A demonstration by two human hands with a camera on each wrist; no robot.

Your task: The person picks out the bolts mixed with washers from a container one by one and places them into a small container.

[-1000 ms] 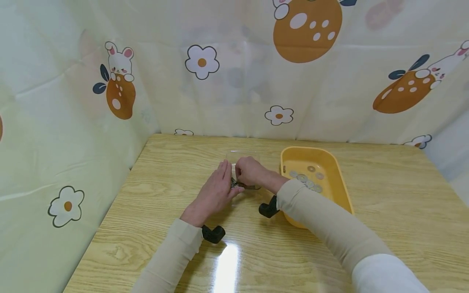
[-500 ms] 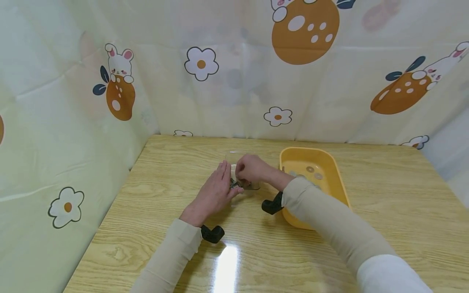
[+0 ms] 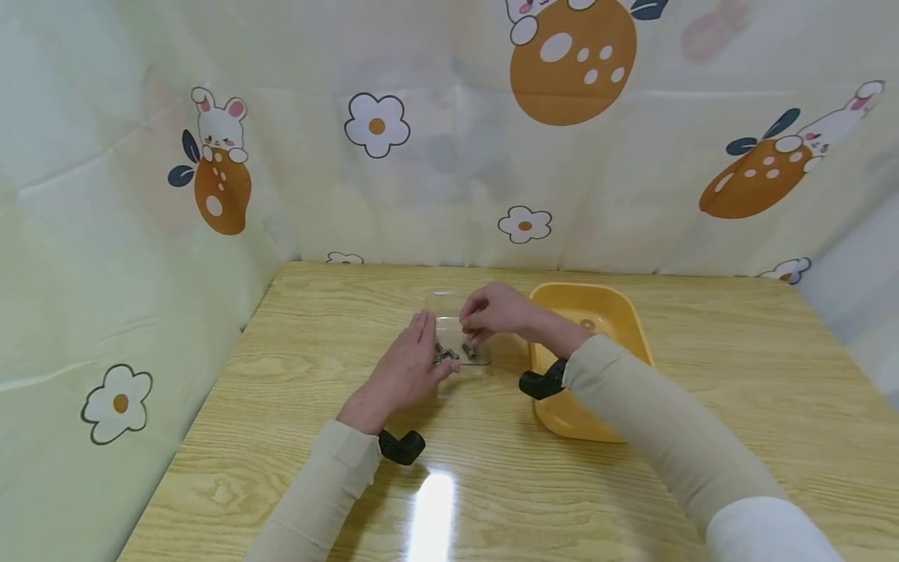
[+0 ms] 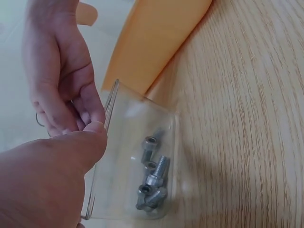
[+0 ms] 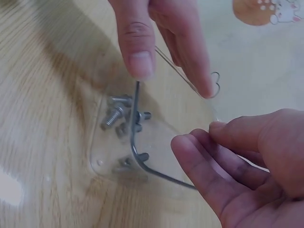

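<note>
A clear plastic box [image 3: 453, 318] stands on the table with several socket-head bolts [image 4: 153, 173] lying inside it. My left hand [image 3: 403, 367] holds the box at its near left corner, fingers straight along the left wall and thumb at the front. My right hand [image 3: 500, 311] hovers above the right part of the box, fingers loosely bent and nothing visible between them. Below those fingertips, in the head view, one bolt [image 3: 469, 351] lies apart from the others. In the right wrist view the bolts [image 5: 114, 116] show through the box's side.
Right of the box stands a yellow tray [image 3: 642, 343], partly covered by my right forearm, with a washer [image 3: 587, 323] in it. The wooden table [image 3: 337, 312] ends at a patterned curtain [image 3: 449, 195] at the back and left. Dark wrist mounts [image 3: 402, 447] stick out below both wrists.
My right hand has risen out of the box and shifted right, uncovering a bolt on the box's right side. My left hand stays at the box. The head view has turned slightly.
</note>
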